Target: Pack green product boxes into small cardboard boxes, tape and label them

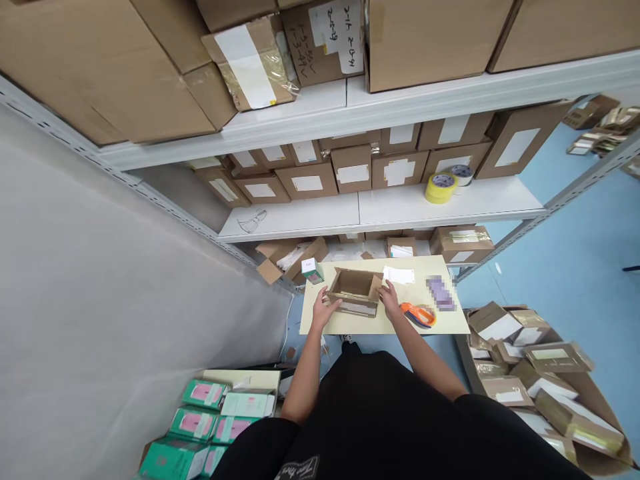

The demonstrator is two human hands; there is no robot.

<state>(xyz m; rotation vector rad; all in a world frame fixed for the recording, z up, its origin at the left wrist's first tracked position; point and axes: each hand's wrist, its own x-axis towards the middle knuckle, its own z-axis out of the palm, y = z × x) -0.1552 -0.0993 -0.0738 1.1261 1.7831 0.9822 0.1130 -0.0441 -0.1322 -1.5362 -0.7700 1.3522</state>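
Note:
An open cardboard box [353, 305] rests on the pale yellow table [310, 323], its inside facing up. At its left end my left hand [324, 310] grips the wall, thumb on the near side. My right hand [389, 300] holds the right end by a raised flap. Close to my right hand lies an orange tape dispenser [420, 315]. A white paper slip [399, 275] lies behind that hand. Beyond my left hand, at the table's back left corner, stands a small green and white box [313, 271].
Shelves [310, 217] packed with taped cartons rise behind the table. Yellow tape rolls [441, 188] sit on the middle shelf. A large carton of packed parcels [545, 380] stands at right. Green product boxes [193, 423] are stacked at lower left. A blurred purple item [441, 293] lies on the table.

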